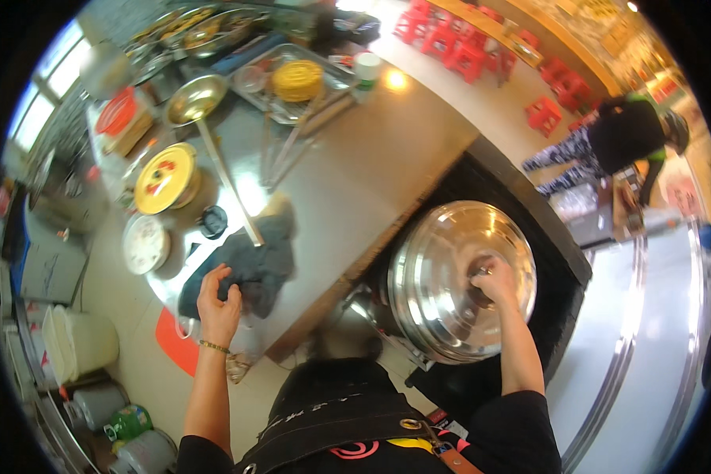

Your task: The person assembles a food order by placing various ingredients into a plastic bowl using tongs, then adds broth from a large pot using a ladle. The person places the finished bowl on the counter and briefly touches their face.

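My right hand (495, 280) grips the knob at the centre of a large shiny steel pot lid (442, 284), which covers a big pot set in a black counter. My left hand (217, 302) rests on a crumpled dark grey cloth (253, 265) lying at the near edge of a steel worktop (347, 182). The fingers of the left hand press on the cloth's edge. A long-handled steel ladle (205, 118) lies across the worktop, its handle end reaching the cloth.
On the worktop stand a yellow bowl (164, 178), a white plate (145, 243), a small black lid (212, 221) and a steel tray (292, 79) holding a yellow stack. Red stools (466, 47) and a person in black (632, 134) are beyond. Buckets (79, 340) stand on the floor at left.
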Motion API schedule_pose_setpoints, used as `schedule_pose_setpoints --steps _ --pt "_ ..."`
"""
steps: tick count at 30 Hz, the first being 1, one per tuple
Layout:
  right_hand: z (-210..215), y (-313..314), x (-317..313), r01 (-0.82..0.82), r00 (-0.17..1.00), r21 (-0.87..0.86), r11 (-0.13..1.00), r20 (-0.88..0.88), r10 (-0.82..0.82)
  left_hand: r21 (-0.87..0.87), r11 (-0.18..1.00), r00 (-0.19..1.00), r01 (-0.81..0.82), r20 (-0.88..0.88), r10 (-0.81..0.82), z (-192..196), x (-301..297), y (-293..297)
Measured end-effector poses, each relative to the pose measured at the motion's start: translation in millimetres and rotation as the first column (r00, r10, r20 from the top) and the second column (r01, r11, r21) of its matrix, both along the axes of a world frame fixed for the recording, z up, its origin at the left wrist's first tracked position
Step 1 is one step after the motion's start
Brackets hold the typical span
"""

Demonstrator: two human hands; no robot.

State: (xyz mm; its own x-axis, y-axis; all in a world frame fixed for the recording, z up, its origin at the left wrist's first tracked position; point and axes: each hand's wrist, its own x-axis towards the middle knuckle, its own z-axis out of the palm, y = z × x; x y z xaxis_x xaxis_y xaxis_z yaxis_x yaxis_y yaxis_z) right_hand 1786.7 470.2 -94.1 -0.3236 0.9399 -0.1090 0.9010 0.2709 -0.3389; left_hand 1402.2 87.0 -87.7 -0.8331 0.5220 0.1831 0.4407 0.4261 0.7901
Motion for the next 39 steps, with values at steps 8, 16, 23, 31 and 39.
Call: schedule_pose_setpoints --steps 8,16,23,31,39 --pt "24 -1 -12 -0.085 0.996 -0.098 0.992 0.031 0.088 0.219 0.865 0.872 -0.452 0.311 0.377 10 -72 -119" --pt "97 -46 -128 -0.239 0.962 -0.207 0.949 -0.182 0.202 0.141 0.661 0.621 -0.737 0.526 0.581 -16 -171 -127" --pt "89 -104 -185 -0.505 0.863 -0.257 0.824 -0.17 0.476 0.028 0.704 0.628 -0.71 0.476 0.615 -22 -222 -123" --pt "95 -137 -215 -0.527 0.846 -0.346 0.776 -0.133 0.516 0.07 0.707 0.621 -0.703 0.544 0.564 -28 -255 -127" --pt "97 -196 -304 -0.742 0.667 -0.414 0.527 -0.384 0.638 0.265 0.573 0.568 -0.775 0.688 0.451 -3 -244 -137"
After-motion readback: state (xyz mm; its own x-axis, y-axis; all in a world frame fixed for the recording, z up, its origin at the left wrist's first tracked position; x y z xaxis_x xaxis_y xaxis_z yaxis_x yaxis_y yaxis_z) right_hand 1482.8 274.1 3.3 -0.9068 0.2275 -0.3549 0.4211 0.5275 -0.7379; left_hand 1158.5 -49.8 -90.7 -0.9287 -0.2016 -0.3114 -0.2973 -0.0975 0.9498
